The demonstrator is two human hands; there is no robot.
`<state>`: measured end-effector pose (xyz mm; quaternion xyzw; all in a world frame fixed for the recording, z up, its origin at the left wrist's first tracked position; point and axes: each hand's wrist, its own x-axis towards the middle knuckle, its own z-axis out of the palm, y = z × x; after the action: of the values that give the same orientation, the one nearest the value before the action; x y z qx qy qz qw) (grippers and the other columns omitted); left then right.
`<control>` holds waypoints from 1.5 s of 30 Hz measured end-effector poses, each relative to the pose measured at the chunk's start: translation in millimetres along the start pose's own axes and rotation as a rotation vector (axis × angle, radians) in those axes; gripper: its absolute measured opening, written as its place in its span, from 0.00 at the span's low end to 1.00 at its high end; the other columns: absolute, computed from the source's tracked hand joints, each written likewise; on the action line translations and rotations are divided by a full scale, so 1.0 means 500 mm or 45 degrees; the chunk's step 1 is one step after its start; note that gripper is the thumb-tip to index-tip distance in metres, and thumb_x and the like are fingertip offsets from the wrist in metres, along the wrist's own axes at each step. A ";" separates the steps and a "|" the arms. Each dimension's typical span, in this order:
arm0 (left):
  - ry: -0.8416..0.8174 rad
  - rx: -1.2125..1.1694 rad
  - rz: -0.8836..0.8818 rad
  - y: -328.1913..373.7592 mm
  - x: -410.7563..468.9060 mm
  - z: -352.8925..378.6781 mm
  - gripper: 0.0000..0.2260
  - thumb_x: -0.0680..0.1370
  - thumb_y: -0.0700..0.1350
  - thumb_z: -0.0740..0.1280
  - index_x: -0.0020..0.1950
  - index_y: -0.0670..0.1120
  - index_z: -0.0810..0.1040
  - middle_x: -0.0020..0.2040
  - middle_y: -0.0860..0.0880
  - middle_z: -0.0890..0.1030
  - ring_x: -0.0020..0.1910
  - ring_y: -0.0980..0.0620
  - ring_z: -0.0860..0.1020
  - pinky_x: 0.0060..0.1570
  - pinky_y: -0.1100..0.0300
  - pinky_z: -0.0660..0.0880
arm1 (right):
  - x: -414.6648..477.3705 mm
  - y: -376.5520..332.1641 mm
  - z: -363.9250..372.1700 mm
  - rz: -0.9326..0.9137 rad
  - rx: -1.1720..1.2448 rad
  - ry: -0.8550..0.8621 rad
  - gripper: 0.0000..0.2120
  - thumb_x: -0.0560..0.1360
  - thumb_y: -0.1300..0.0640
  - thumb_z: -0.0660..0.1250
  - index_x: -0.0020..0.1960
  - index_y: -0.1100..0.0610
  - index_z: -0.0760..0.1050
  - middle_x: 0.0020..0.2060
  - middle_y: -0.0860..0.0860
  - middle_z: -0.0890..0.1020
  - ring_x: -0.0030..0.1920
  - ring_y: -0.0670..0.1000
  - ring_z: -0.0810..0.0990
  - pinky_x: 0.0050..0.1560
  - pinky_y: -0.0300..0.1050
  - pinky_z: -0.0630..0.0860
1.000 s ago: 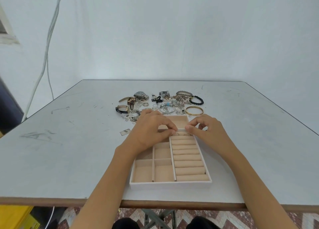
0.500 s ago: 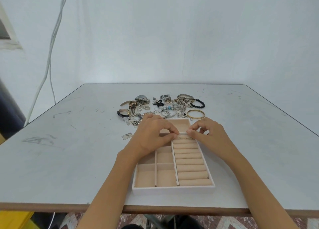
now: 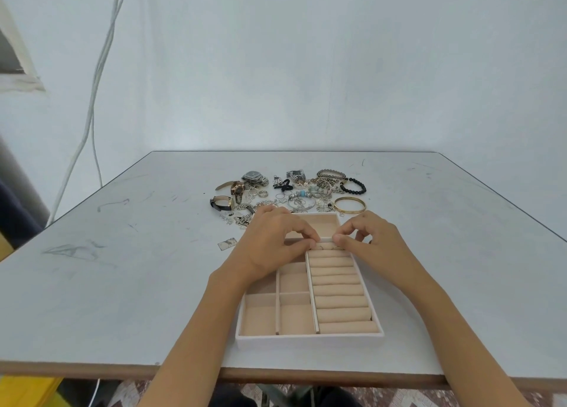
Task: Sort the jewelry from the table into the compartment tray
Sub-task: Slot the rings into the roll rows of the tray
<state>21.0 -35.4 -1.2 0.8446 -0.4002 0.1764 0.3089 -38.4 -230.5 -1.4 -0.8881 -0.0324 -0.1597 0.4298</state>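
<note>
The white compartment tray (image 3: 310,338) with beige lining lies near the table's front edge. It has square cells on its left and a column of ring rolls (image 3: 340,296) on its right. My left hand (image 3: 270,241) and my right hand (image 3: 369,238) meet at the farthest ring roll, fingers curled. Each pinches at a thin wire ring: one (image 3: 320,247) by my left thumb tip, another (image 3: 336,247) under my right thumb. Both rings sit at the top slot. The jewelry pile (image 3: 294,193) lies just beyond the tray.
The pile holds watches (image 3: 254,176), a black bead bracelet (image 3: 353,186) and a gold bangle (image 3: 349,205) close to the tray's far right corner. A small silver tag (image 3: 227,243) lies left of my left hand. The table's front edge (image 3: 276,373) runs just below the tray.
Both hands stay at the far end of the ring rolls. Their fingertips have drawn slightly closer together and lower onto the top slot, where the thin rings now show.
</note>
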 end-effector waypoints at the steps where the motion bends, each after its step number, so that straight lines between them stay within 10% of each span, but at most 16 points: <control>1: 0.005 -0.006 0.001 -0.001 -0.001 0.001 0.08 0.72 0.54 0.67 0.45 0.54 0.84 0.43 0.60 0.83 0.45 0.57 0.76 0.59 0.62 0.58 | 0.000 0.000 0.000 0.001 0.002 -0.001 0.05 0.72 0.57 0.71 0.39 0.49 0.80 0.43 0.47 0.77 0.39 0.45 0.74 0.39 0.25 0.67; 12: 0.163 -0.370 -0.380 -0.028 0.019 -0.015 0.03 0.72 0.48 0.72 0.43 0.57 0.84 0.41 0.58 0.84 0.47 0.62 0.79 0.54 0.64 0.71 | 0.041 0.000 -0.007 0.023 -0.021 0.102 0.05 0.73 0.56 0.71 0.39 0.55 0.80 0.39 0.46 0.82 0.36 0.49 0.75 0.39 0.37 0.70; 19: 0.129 0.107 -0.808 -0.108 0.102 -0.047 0.06 0.74 0.45 0.67 0.47 0.51 0.82 0.47 0.53 0.83 0.48 0.54 0.79 0.48 0.59 0.74 | 0.209 -0.036 0.026 0.070 -0.233 0.093 0.04 0.72 0.53 0.69 0.43 0.53 0.80 0.43 0.49 0.82 0.46 0.49 0.78 0.47 0.46 0.75; 31: -0.170 0.762 -0.746 -0.193 0.193 0.040 0.12 0.77 0.55 0.62 0.55 0.52 0.80 0.54 0.48 0.80 0.61 0.46 0.73 0.60 0.51 0.63 | 0.372 -0.011 0.175 0.158 -0.719 -0.065 0.04 0.69 0.56 0.67 0.38 0.56 0.75 0.34 0.53 0.76 0.42 0.56 0.75 0.41 0.46 0.71; 45: -0.307 0.439 -0.962 -0.228 0.234 0.031 0.13 0.71 0.48 0.68 0.55 0.49 0.80 0.52 0.50 0.81 0.53 0.47 0.77 0.55 0.52 0.69 | 0.387 -0.034 0.174 0.255 -0.829 -0.092 0.12 0.70 0.57 0.70 0.44 0.56 0.67 0.44 0.52 0.76 0.51 0.56 0.78 0.49 0.48 0.71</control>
<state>183.6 -56.1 7.6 0.9856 -0.0608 0.0151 0.1571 164.0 -168.0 21.2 -0.9826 0.0922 -0.0870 0.1358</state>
